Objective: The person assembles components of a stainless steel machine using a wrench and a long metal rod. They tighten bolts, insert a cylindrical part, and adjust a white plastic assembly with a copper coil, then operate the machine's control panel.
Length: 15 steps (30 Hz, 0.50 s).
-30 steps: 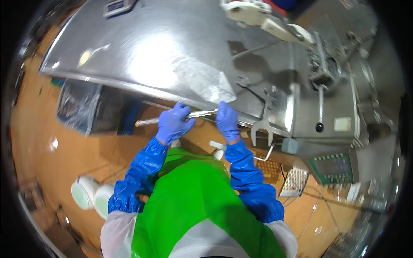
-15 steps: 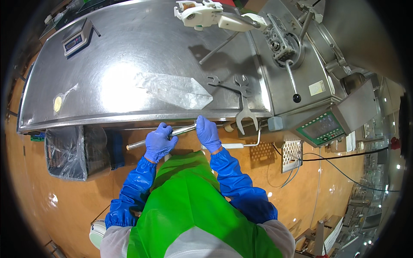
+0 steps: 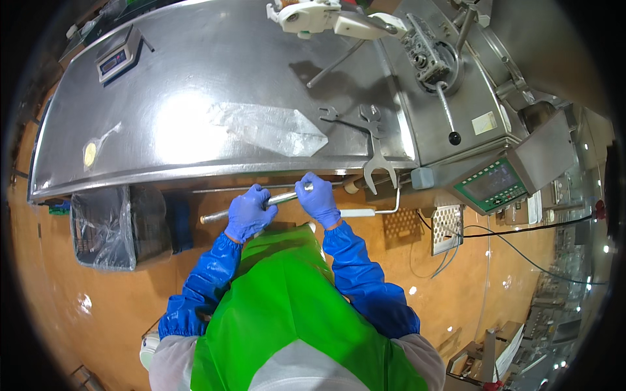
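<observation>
A green-aproned worker (image 3: 280, 287) held a metal bar (image 3: 281, 197) aslant in both hands, b/w the body and the near edge of the steel tabletop (image 3: 215, 52). Fingers of the purple-gloved L hand (image 3: 250, 214) were wrapped round the bar approx. mid-length, w/ a stub jutting out to the L; fingers and thumb of the R hand (image 3: 318, 199) pinched its R end.

Compared w/ half a sec. earlier, the L hand and bar had shifted slightly R, toward the R hand, and the bar's R end showed a bit more plainly; prob. a minor adjustment of hold, as neither hand had let go. Two fork-headed wrenches (image 3: 376, 146), crossed at R, and a crumpled plastic sheet (image 3: 280, 133) lay on the tabletop, apart from the hands, as they had been.

Hard to make out: both palms and the stretch of bar inside the L fist, hidden; whether the bar was hollow, unclear. Glare washed out the steel L of the sheet. A white mechanism (image 3: 306, 19) was cut off up top, and contents of the plastic-lined crate (image 3: 98, 225) couldn't be ID'd.
</observation>
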Motion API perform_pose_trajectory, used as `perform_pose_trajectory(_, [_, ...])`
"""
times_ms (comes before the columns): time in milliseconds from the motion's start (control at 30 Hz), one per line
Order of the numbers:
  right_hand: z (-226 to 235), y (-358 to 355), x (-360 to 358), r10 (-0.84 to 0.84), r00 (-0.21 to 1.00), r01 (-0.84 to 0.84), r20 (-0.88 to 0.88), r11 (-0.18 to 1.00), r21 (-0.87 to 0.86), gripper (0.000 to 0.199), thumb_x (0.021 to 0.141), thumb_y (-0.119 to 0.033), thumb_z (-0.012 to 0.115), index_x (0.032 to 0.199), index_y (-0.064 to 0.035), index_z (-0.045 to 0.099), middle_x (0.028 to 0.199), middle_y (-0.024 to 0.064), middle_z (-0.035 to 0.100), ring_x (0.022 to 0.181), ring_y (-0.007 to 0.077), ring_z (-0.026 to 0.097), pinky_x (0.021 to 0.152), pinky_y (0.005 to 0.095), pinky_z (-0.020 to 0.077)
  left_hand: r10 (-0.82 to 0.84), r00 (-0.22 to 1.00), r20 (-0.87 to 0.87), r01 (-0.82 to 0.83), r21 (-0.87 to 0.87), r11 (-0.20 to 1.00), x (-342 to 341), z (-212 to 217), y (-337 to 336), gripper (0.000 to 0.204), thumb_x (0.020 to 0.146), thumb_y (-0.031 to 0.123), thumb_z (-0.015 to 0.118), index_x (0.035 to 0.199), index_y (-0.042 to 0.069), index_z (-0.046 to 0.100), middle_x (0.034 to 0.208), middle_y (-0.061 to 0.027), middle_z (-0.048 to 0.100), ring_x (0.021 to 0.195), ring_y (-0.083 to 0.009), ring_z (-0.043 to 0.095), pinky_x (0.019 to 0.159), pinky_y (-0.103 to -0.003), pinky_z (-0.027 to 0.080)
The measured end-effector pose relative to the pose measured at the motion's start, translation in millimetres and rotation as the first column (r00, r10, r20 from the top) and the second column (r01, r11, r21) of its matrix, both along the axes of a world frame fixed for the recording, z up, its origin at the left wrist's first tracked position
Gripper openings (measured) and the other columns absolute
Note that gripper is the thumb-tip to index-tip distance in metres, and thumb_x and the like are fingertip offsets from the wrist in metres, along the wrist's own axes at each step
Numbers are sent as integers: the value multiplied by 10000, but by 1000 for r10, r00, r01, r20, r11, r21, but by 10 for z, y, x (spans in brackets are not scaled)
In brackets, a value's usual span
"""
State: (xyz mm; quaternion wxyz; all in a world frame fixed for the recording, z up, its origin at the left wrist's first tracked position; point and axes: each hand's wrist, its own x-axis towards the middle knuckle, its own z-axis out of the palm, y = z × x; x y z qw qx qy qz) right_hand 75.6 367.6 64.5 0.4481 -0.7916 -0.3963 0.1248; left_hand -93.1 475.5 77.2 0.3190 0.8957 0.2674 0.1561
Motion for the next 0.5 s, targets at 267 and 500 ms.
perform_pose_trajectory(267, [287, -220, 87, 221, 793, -350, -567, 928, -128, 520, 812, -261, 741, 1253, -108, 513, 811, 33, 618, 666, 91, 581, 566, 258, 474, 22, 1000, -19, -20, 103, 994, -71, 64, 43, 187, 719, 259, 648, 776, 91, 591, 782, -102, 540, 664, -326, 594, 569, -441, 471])
perform_pose_trajectory(500, [-17, -361, 123, 255, 739, -302, -624, 953, 33, 566, 837, -111, 690, 1351, -114, 453, 914, 49, 608, 691, 99, 603, 552, 234, 473, 18, 999, -27, -12, 196, 981, -69, 85, 22, 186, 722, 242, 672, 806, 93, 599, 803, -87, 542, 648, -301, 600, 553, -424, 470])
